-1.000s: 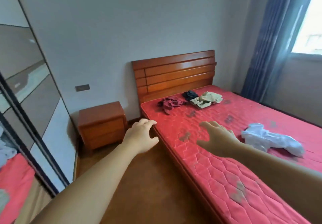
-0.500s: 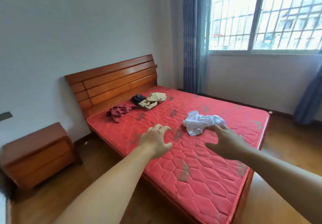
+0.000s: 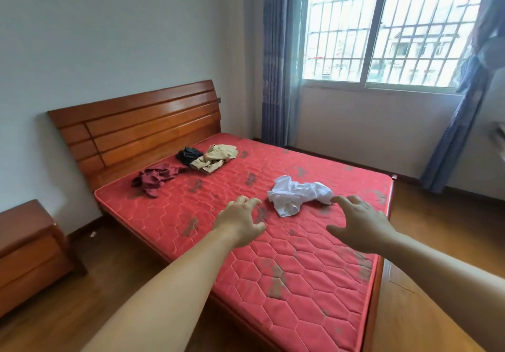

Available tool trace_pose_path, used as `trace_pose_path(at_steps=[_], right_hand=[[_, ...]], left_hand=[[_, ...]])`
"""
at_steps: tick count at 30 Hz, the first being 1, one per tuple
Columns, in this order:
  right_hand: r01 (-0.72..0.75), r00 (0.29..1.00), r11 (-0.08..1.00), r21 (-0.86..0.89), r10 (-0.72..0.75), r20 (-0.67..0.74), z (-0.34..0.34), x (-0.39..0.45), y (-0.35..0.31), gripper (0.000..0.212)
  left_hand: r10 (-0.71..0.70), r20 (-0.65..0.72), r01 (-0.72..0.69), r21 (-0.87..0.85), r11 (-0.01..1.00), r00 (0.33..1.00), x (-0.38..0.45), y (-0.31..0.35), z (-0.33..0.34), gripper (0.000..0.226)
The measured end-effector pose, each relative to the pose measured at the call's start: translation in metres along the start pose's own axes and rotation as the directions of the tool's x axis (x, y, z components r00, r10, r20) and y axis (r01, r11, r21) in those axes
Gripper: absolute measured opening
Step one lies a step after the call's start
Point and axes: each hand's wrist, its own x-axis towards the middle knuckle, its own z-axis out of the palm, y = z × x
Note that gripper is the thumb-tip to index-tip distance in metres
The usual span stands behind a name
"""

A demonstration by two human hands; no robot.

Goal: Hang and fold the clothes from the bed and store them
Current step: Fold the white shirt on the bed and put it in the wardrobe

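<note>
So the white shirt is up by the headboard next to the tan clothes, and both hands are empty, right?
Not quite. The head view shows the white garment lying alone mid-mattress, just beyond the fingertips, well away from the headboard and the tan garment. The rest holds: the left hand and right hand are both empty.

red quilted mattress [image 3: 287, 275], white garment [image 3: 296, 194], maroon garment [image 3: 157, 177]
</note>
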Motion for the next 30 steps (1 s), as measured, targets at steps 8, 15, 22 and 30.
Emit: trace_pose_path(at_steps=[8,15,22,30], right_hand=[[-0.096,0.993,0.994,0.060,0.092,0.076,0.046,0.107,0.001,0.070],[-0.138,0.984,0.978,0.155,0.117,0.136,0.097,0.238,0.008,0.063],[-0.231,0.960,0.962,0.146,0.200,0.196,0.122,0.335,0.017,0.063],[-0.358,0.916,0.930,0.080,0.333,0.224,0.157,0.433,-0.010,0.061]], left_hand=[[0.039,0.081,-0.039,0.000,0.999,0.996,0.102,-0.031,0.030,0.058],[-0.026,0.191,0.014,0.063,0.998,0.981,0.231,-0.062,0.058,0.055],[-0.021,0.240,0.013,0.036,0.999,0.971,0.331,-0.095,0.074,0.056],[0.089,0.288,-0.087,-0.017,0.996,0.953,0.473,-0.160,0.092,0.053]])
